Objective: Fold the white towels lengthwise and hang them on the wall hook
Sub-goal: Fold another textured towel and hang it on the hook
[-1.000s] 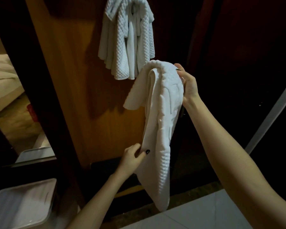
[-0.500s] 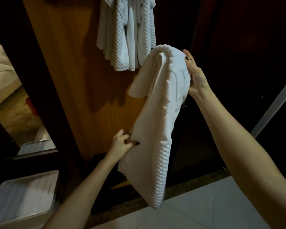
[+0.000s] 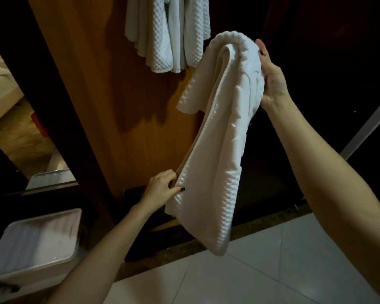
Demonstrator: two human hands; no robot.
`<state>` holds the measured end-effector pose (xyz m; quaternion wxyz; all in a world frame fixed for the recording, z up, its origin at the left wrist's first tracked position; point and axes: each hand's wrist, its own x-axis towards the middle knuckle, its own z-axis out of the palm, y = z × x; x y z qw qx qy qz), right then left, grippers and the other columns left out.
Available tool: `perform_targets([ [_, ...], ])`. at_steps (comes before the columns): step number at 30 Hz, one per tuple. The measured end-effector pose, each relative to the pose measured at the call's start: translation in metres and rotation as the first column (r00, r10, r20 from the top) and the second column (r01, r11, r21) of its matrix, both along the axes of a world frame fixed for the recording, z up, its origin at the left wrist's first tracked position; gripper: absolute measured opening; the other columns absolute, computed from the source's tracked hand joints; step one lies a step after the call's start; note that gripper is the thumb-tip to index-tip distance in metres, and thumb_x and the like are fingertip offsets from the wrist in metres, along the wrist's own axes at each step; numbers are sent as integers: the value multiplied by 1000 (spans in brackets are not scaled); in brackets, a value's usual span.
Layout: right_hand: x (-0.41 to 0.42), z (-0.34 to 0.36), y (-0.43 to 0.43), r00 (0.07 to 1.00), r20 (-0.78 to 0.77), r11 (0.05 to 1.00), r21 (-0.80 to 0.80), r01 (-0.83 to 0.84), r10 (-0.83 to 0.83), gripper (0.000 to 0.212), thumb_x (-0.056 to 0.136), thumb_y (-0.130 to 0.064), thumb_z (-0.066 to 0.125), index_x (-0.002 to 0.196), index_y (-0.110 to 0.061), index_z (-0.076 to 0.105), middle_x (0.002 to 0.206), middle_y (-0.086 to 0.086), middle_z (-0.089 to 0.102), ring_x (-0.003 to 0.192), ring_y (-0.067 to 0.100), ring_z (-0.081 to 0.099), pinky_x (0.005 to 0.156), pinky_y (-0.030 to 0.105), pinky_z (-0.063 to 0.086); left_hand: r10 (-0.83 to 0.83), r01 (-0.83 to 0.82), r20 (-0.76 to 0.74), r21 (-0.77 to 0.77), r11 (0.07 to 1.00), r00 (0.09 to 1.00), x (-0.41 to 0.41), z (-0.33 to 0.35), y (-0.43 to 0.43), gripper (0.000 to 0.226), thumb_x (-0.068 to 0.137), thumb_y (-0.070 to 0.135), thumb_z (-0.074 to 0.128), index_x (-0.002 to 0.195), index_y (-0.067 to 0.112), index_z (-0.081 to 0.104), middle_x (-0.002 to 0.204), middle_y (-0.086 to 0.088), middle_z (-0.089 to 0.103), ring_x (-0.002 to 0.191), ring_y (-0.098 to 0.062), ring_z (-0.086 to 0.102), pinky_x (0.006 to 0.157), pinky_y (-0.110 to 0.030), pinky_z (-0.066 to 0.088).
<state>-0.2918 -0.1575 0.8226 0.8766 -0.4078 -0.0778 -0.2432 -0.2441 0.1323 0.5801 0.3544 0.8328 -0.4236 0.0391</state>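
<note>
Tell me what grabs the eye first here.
The towel dominates mid-frame: it drapes down from the right hand, which grips its top, while the left hand pinches its edge lower down. Up top, the hung towels dangle against an orange wood panel. A pale tub sits bottom left.

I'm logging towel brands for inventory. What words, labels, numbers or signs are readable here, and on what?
None readable. The held towel, the hung towels, the wooden panel and the white bin show no text, tag or sign; the dark areas are too dim to tell.
</note>
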Motion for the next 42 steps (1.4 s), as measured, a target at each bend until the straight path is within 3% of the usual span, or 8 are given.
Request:
perform_targets([
  [6, 2, -4, -3, 995, -25, 993, 66, 101, -99, 33, 90, -6, 64, 121, -14, 54, 117, 17, 66, 105, 33, 67, 93, 47, 53, 26, -26, 4, -75, 997, 1000, 3, -20, 5, 20, 92, 17, 62, 105, 19, 47, 94, 14, 43, 70, -1, 45, 60, -27, 39],
  [9, 2, -7, -10, 986, -33, 981, 104, 166, -164, 29, 92, -5, 61, 119, -12, 54, 118, 17, 62, 101, 33, 68, 91, 47, 54, -145, 126, 195, 106, 986, 970, 3, -26, 13, 65, 91, 12, 62, 140, 37, 27, 107, 3, 42, 67, -11, 48, 55, -31, 45],
  [14, 2, -11, -11, 978, -55, 969, 135, 205, -200, 22, 93, -2, 57, 114, -11, 55, 105, 16, 66, 96, 32, 66, 95, 48, 51, -185, 172, 156, 93, 981, 970, 0, -30, 18, 29, 91, 9, 60, 115, 25, 55, 94, 2, 46, 77, -15, 51, 63, -35, 50],
  [20, 4, -13, -1, 946, -86, 939, 121, 322, -313, 21, 95, -3, 54, 115, -9, 50, 109, 15, 60, 97, 29, 63, 93, 47, 52, -70, 82, -43, 386, 919, 997, 3, -30, 15, 36, 97, 11, 50, 129, 26, 45, 139, -7, 37, 122, -29, 48, 97, -44, 47],
  [25, 8, -20, 10, 897, -148, 901, 65, 429, -416, 28, 98, -3, 49, 125, -7, 41, 111, 15, 56, 101, 29, 59, 102, 50, 46, 5, 72, -199, 380, 922, 980, 6, -46, 25, 35, 92, 13, 58, 117, 33, 43, 131, -3, 39, 108, -29, 55, 84, -41, 51],
  [32, 6, -20, 4, 850, -203, 856, 86, 511, -487, 31, 101, -5, 47, 131, -9, 41, 111, 14, 58, 104, 30, 61, 97, 46, 51, -15, -220, -816, -173, 960, 578, 13, -60, 54, 26, 88, 7, 67, 77, 29, 75, 106, 7, 64, 85, -14, 63, 64, -21, 54],
  [38, 8, -18, 7, 827, -235, 828, 123, 546, -511, 37, 101, -6, 47, 136, -8, 39, 125, 20, 56, 117, 37, 58, 101, 50, 47, -359, -517, -907, -420, 746, 219, 23, -67, 55, 27, 93, 0, 53, 107, 17, 70, 135, -11, 54, 116, -25, 58, 80, -37, 53],
  [42, 8, -22, 10, 800, -278, 818, 78, 570, -532, 39, 99, -6, 49, 137, -8, 40, 133, 22, 53, 121, 38, 56, 103, 53, 46, -373, -390, -914, -406, 826, 160, 22, -70, 55, 53, 89, -5, 58, 131, 27, 57, 145, 0, 44, 121, -20, 56, 83, -34, 56],
])
